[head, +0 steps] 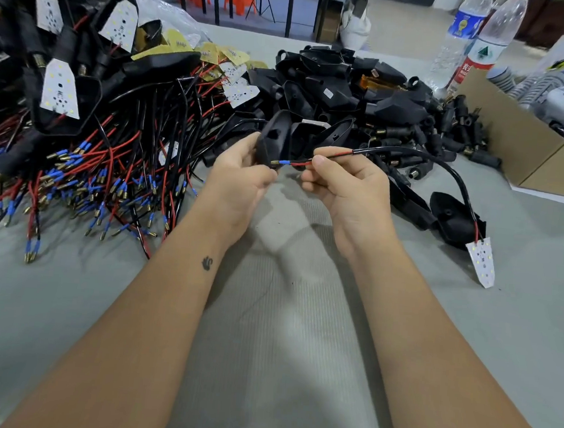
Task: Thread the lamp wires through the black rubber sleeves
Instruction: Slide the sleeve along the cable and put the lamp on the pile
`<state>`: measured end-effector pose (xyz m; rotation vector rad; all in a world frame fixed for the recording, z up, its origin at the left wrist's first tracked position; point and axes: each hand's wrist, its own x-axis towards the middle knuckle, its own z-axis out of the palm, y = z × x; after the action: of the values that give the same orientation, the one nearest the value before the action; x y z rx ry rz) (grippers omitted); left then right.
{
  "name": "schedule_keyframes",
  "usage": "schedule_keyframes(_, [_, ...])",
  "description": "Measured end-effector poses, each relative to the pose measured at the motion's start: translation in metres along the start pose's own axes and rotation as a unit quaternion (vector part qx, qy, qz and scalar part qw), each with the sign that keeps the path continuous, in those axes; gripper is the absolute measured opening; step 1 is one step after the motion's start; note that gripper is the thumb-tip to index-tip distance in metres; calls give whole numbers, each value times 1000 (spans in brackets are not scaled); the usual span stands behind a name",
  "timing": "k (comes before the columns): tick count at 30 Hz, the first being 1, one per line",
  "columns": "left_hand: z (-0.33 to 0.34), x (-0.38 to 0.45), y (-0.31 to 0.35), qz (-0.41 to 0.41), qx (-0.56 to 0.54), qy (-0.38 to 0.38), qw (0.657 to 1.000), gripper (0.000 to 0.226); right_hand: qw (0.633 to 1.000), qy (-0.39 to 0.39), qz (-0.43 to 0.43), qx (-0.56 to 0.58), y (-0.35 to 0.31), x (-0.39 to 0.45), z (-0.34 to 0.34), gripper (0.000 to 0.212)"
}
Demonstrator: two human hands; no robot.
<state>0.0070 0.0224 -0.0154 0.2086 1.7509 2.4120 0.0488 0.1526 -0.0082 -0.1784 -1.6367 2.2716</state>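
At frame centre I see the lamp wire (298,162), pinched by my right hand (343,188), its brass tip just short of the black rubber sleeve (274,142) gripped in my left hand (243,173). This 1 looks not yet threaded. The pile of wired lamps (79,113) at left suggests many done; the heap of loose sleeves (351,84) beyond remains.

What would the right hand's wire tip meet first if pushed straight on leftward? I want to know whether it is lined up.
Probably the black housing held in the left hand; depth is unclear.
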Motion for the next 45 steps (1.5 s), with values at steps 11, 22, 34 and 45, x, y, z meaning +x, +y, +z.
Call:
schedule_keyframes(11, [3,-3,-2,15,-17,-27,999,40,996,51,-44,-61,3,1,1,8])
schedule_keyframes(22, [1,-1,-6,24,20,-10,999,37,1000,10,6,-1,-3,-3,3,9])
schedule_keyframes(34, [3,-3,-8,46,81,-24,995,35,995,78,-3,-57,7,4,-5,13])
schedule_keyframes(45, [0,-3,-9,67,136,18,988,33,990,56,7,-128,8,-1,2,23])
